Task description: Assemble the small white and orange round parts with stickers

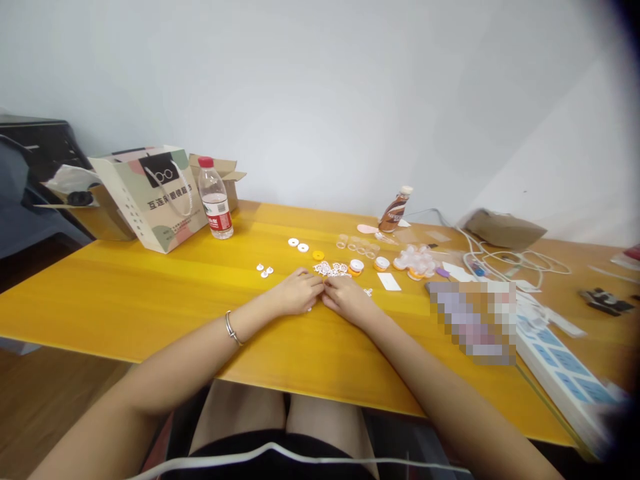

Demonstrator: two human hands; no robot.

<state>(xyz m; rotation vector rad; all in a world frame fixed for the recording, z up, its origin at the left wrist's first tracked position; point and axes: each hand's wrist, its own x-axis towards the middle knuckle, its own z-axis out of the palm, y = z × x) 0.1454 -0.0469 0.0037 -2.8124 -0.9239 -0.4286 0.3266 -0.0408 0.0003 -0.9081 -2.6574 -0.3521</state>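
My left hand [300, 292] and my right hand [344, 299] meet at the fingertips over the yellow table [280, 353]. Both are closed around something I cannot make out. Just beyond them lie white lacy pieces [333, 269] and a yellow disc [319, 255]. Two white rings [299, 247] lie farther back. Small white pieces [265, 271] are to the left of my left hand. Right of the lacy pieces stand white and orange round parts [355, 267], with a white card [389, 281] nearby. Clear cups [357, 245] form a row behind.
A paper bag [167, 200] and water bottle [217, 203] stand at the left. A brown drink bottle [395, 210] is at the back. Clear plastic pieces [417, 260], cables [500, 257] and a power strip [563, 367] lie on the right.
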